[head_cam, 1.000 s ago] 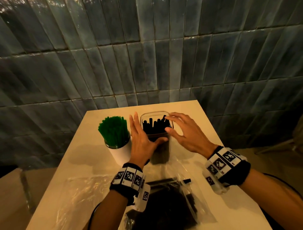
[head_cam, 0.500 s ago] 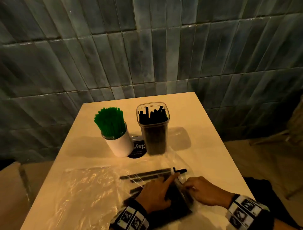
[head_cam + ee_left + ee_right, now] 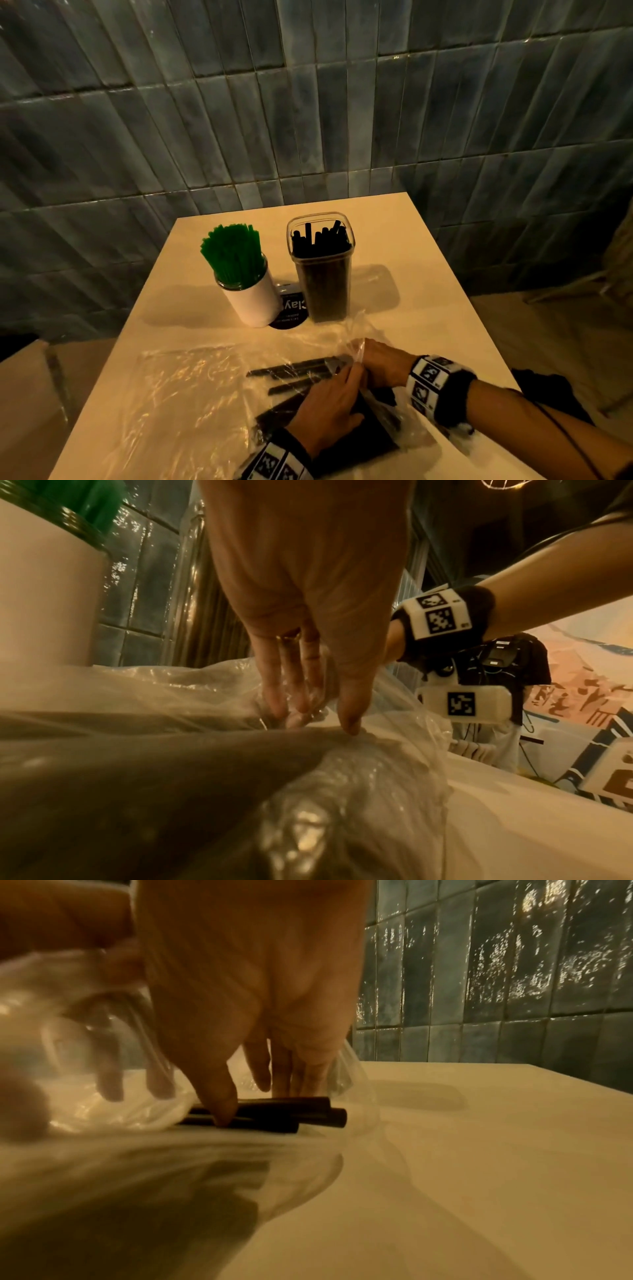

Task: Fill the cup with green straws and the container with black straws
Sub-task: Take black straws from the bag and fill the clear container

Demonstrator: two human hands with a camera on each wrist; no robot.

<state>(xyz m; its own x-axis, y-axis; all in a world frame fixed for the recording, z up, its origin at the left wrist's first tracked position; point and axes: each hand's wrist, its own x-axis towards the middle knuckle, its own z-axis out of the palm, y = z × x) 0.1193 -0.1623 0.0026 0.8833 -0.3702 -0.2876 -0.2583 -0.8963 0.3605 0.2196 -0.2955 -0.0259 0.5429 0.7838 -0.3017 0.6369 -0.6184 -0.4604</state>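
- A white cup (image 3: 255, 301) stands at about 11 o'clock on the tabletop (image 3: 428, 308), packed with green straws (image 3: 233, 251) that stand upright and fan out above its rim
- Just beside it, toward 12 o'clock, a clear, tall, square-sided container (image 3: 323, 274) holds black straws (image 3: 320, 238) with uneven tips that reach just short of its rim
- A round black coaster (image 3: 291, 311) with white lettering lies between the two, partly hidden behind the cup
- At 6 o'clock a crumpled clear plastic bag (image 3: 191, 404) lies spread flat, with loose black straws (image 3: 294, 368) lying sideways inside it and a dark, denser bundle nearer the edge
- The left hand (image 3: 327, 411) lies on top of the bag over the dark bundle, fingers (image 3: 349, 718) stretched out and pressing the plastic down
- The right hand (image 3: 385, 361) is at the bag's mouth, at about 4 o'clock; its fingers (image 3: 222, 1096) reach down with a fingertip on the ends of three black straws sticking out, while plastic bunches around the hand; whether it pinches the film I cannot tell
- Dark blue-green tiles (image 3: 308, 102) cover the wall behind
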